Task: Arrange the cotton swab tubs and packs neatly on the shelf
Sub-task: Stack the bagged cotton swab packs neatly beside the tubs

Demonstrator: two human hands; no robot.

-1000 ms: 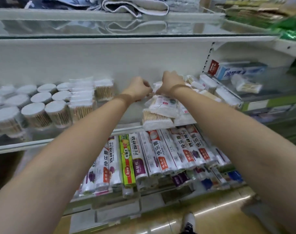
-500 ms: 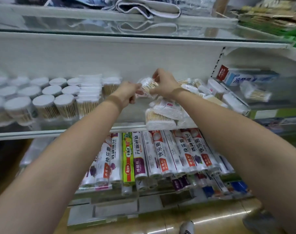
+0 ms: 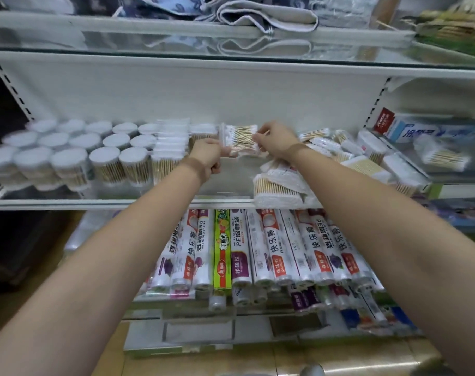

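Both hands reach over the front edge of the glass shelf [image 3: 41,203] and share one clear cotton swab pack [image 3: 240,139], held up in the air above the shelf's middle. The left hand [image 3: 207,156] has its fingers curled, gripping the pack's lower left corner. The right hand [image 3: 275,139] pinches the pack's right edge between thumb and fingertips. The pack stands roughly upright with its wooden sticks running slightly slanted across it.

Toward the shelf's left end, round cotton swab tubs [image 3: 68,153] with white lids stand in tidy rows from the front edge to the back wall, sticks visible through their clear walls. Just right of them, flat stacked packs [image 3: 171,147] form a column that runs back toward the wall, touching the tubs. Toward the right end lies a loose heap of packs [image 3: 279,185], tilted and overlapping, one bundle poking over the front edge; more packs [image 3: 366,158] spill toward the right corner.

Between the stacked column and the heap, under the held pack, the glass shows bare up to the front edge.

On the shelf below, rolls of plastic wrap [image 3: 258,245] lie side by side. Folded cloth [image 3: 258,14] rests on the shelf above, and a blue-and-white box [image 3: 426,128] sits on the neighbouring shelf to the right.
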